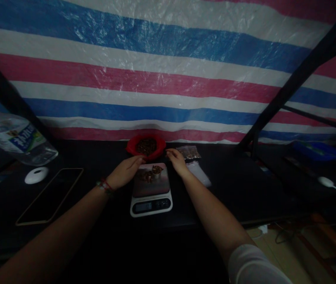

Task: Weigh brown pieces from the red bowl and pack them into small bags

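1. Scale [151, 201]: one, the hub of the clock, with 12 pointing away from the person; its display is too dim to read.
2. Cup [156, 170]: one, small, on the upper part of the scale's plate, with brown bits [148, 176] at its 8 o'clock, too blurred to count.
3. Bowl [130, 148]: one, red, at 12, holding a heap of brown pieces [146, 146], too many to count.
4. Hands: two. The left hand [128, 169] is at 10, fingers stretched toward the bowl's near edge; whether they grip it I cannot tell. The right hand [177, 161] is between 1 and 2, fingers bent, tips just beside the bowl; I cannot tell if they pinch anything.
5. Bags: two, a brown-filled bag [189, 152] between 1 and 2 and a whitish bag [200, 173] at 2.
6. Around: one phone [51, 195] at 9, one bottle [23, 140] near 10, one white gadget [36, 175] between them, one blue tray [318, 151] toward 3.
7. In the way: the right forearm [206, 207] crosses the whitish bag's left edge; a striped sheet [156, 90] closes off 12, and a black post [280, 98] slants at 2.
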### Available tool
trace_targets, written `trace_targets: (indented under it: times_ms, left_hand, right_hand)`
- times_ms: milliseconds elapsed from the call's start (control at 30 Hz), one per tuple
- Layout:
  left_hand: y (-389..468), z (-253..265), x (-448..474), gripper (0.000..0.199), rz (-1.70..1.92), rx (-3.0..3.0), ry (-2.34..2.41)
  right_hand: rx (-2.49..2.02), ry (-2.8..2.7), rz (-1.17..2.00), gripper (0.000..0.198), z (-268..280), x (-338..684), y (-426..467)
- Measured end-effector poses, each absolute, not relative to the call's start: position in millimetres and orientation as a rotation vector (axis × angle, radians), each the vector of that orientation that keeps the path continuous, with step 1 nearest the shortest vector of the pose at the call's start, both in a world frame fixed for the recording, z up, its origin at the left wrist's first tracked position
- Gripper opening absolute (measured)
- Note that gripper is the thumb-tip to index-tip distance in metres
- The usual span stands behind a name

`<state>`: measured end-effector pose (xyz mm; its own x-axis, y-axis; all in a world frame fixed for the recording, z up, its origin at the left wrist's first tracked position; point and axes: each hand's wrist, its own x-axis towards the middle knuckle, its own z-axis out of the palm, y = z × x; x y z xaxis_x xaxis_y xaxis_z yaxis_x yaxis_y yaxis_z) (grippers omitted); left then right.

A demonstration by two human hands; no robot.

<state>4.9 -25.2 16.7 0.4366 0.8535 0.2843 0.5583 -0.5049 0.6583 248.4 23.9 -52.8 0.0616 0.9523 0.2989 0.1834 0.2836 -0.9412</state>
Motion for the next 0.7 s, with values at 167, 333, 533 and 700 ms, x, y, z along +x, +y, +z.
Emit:
trace_targets:
  times_ms: [167, 333, 533, 700]
  left_hand:
    - [-29, 13, 5, 0.055, 0.755, 1.974, 1.231]
    - [-32, 2, 11, 0.056, 0.782, 1.667, 1.103]
    - [3, -4, 5, 0.051, 1.019, 1.710, 1.191]
    - [17, -10, 0, 0.045, 1.136, 1.960, 1.200]
  right_hand:
    - [-1.165, -1.411, 0.784, 0.026, -53, 247, 23]
    - [-1.244, -1.514, 0.569, 0.025, -43, 249, 16]
    - [-1.526, -1.741, 0.185, 0.023, -5, 270, -1]
    - [-2.053, -1.806, 0.204, 0.026, 18, 310, -11]
